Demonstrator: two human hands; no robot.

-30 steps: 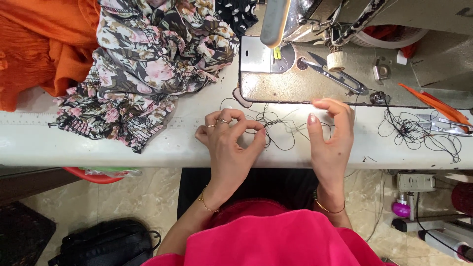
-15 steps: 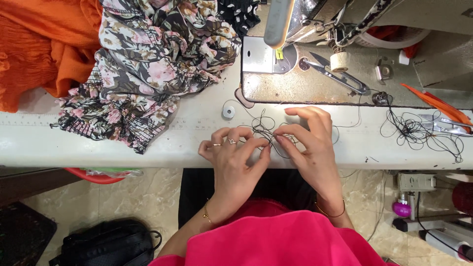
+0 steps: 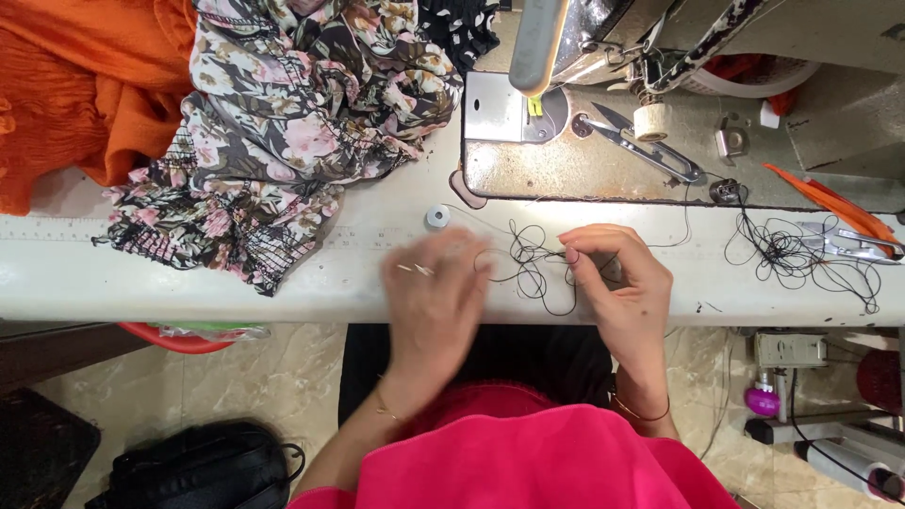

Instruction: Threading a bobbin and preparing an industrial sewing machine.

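1. Since half a second ago the left hand (image 3: 436, 300) has pulled away from the right, sliding left along the table edge; it is now smeared by motion blur, where before the two hands were knuckle to knuckle over the thread.
2. The right hand (image 3: 622, 283) has stayed near the same spot, just in front of the sewing machine bed (image 3: 603, 165).
3. Right hand fingers: thumb and forefinger are pressed together on a strand of the tangled black thread (image 3: 528, 267), the other fingers curled loosely beside them.
4. Left hand fingers: too blurred to tell whether they are apart or closed – rings show as pale streaks, nothing more.
5. The tangled black thread lies in loose loops on the white table (image 3: 283, 283), between the two hands and touching the right one.
6. A small silver bobbin (image 3: 437, 216) sits on the table just beyond the left hand, apart from it.
7. A second clump of black thread (image 3: 792, 254) lies well to the right, near orange-handled scissors (image 3: 825, 200).
8. On the machine bed rest thread snips (image 3: 650, 151) and a pale spool (image 3: 650, 121).
9. To the left – floral fabric (image 3: 302, 123) heaped on the table, with orange cloth (image 3: 75, 94) beside it.
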